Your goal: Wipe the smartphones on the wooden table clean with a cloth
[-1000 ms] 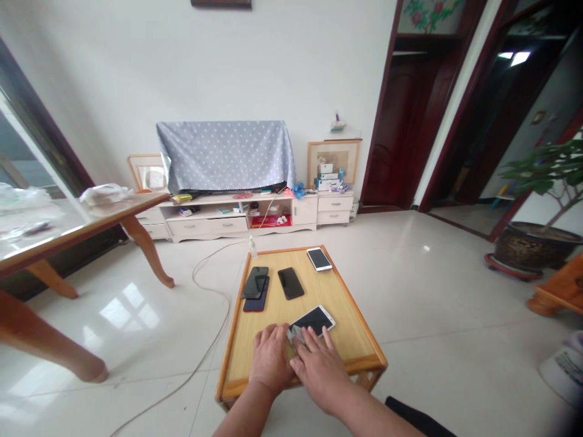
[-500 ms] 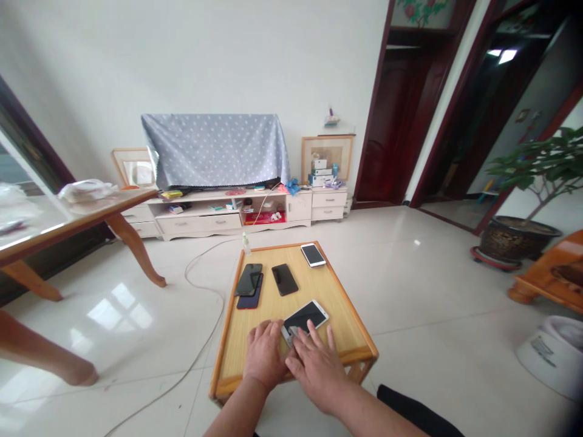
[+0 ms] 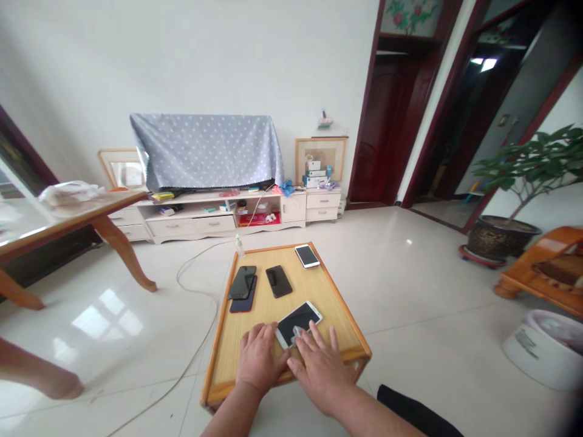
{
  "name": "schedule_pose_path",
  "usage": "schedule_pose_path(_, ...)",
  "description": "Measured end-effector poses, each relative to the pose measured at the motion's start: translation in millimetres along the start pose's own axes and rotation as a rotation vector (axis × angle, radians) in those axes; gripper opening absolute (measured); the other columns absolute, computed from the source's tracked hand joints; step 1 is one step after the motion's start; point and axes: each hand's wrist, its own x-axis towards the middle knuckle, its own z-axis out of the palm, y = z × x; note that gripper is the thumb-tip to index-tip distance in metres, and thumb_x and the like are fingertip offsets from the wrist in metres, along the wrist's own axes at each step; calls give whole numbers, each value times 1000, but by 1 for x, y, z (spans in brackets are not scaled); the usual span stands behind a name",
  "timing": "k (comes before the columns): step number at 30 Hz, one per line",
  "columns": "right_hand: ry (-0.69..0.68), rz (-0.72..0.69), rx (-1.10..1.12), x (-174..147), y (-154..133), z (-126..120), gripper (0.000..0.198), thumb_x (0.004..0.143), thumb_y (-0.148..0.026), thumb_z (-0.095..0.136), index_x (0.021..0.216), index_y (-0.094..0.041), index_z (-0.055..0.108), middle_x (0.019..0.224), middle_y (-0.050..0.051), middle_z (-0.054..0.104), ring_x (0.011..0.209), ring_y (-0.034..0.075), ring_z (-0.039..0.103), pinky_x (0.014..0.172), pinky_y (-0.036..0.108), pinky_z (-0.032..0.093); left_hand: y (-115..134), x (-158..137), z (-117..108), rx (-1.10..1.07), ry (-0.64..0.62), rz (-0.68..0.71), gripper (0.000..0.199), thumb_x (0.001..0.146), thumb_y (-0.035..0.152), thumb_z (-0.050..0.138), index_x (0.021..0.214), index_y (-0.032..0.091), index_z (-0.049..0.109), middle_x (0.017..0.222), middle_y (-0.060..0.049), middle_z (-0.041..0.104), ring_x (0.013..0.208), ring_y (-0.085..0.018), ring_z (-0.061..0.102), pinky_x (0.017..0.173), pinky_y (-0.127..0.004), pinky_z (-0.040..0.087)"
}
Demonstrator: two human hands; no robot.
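Observation:
A white phone [image 3: 291, 320] with a dark screen lies at an angle near the front of a small wooden table [image 3: 328, 303]. My left hand [image 3: 259, 358] grips it at its left end and near edge, thumb toward me. Under the fingertips of my right hand [image 3: 321, 364], a small crumpled greyish cloth [image 3: 297, 333] is pressed against the screen; the other fingers are spread. Farther back lies a black phone [image 3: 279, 281]. To its left, a dark phone [image 3: 243, 282] partly covers a blue phone [image 3: 245, 302] with a red edge. Another white phone [image 3: 306, 256] rests at the far right corner.
A clear spray bottle [image 3: 240, 246] stands by the table's far left corner. A cable [image 3: 200, 352] runs across the floor on the left. A larger table [image 3: 86, 215] is at left, a low cabinet [image 3: 191, 226] behind, a white bucket [image 3: 537, 349] at right.
My right hand has slid the cloth a little to the right along the phone's screen. My left hand stays at the phone's end. The whole view has shifted slightly.

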Motion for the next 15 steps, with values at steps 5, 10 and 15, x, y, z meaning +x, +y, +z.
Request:
schedule_pose_path(5,7,198,-40,18,17,-18,69,100,-60,10,142,-25,52,152,7,43,150,31,6,114,64,-12,2,0,-1,-3,21,11,56,74,44,68,126,26,55,121,-7,65,125,-27,47,106,-40,28)
schedule_pose_path(10,-10,2,41,10,-4,-12,67,100,-61,12,137,-27,56,152,4,44,150,29,9,116,59,-12,0,0,-1,-12,7,-1,59,76,43,66,130,24,52,123,-8,64,124,-28,47,105,-41,29)
schedule_pose_path(15,-37,-60,92,15,-8,-14,64,101,-58,11,134,-30,58,149,1,47,150,28,13,117,57,-11,2,0,-3,-10,-18,-8,58,77,39,64,131,23,50,125,-9,63,125,-27,46,106,-41,29)
